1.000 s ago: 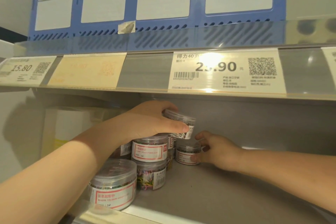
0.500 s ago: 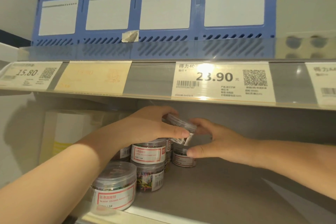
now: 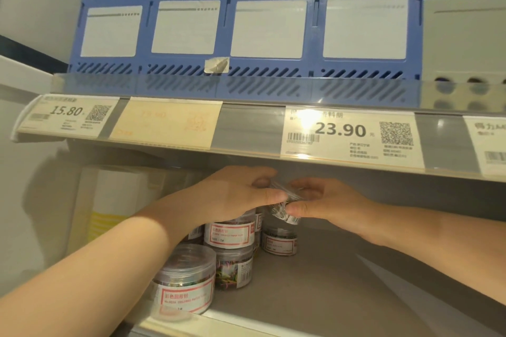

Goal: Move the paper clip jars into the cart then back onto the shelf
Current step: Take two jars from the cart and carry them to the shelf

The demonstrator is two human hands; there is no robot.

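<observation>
Front jar (image 3: 183,279): stands at the shelf's front edge, below the left forearm. If that arm drops or sweeps outward, it could knock the jar over the edge.
Stacked jars (image 3: 230,232): two high, directly under the left hand; I cannot tell whether the wrist touches the top lid. A downward press or sideways drag would likely topple the upper jar.
Left hand (image 3: 235,194): fingers curled over the top of the held jar, thumb on its near side.
Held jar (image 3: 284,206): tilted, in the air between both hands. The clear plastic looks slippery. If one hand lets go before the other grips firmly, the jar will probably fall and the lid may pop off.
Lone jar (image 3: 279,241): just beneath the held jar, so a drop would land on it.
Right hand (image 3: 325,202): thumb and fingers pinch the held jar from the far side.
Shelf (image 3: 342,295): bare grey floor under the right forearm, where a dropped jar could roll.
Price rail (image 3: 246,131): close above both hands; lifting the jar too high could bump the knuckles or the jar against it.
</observation>
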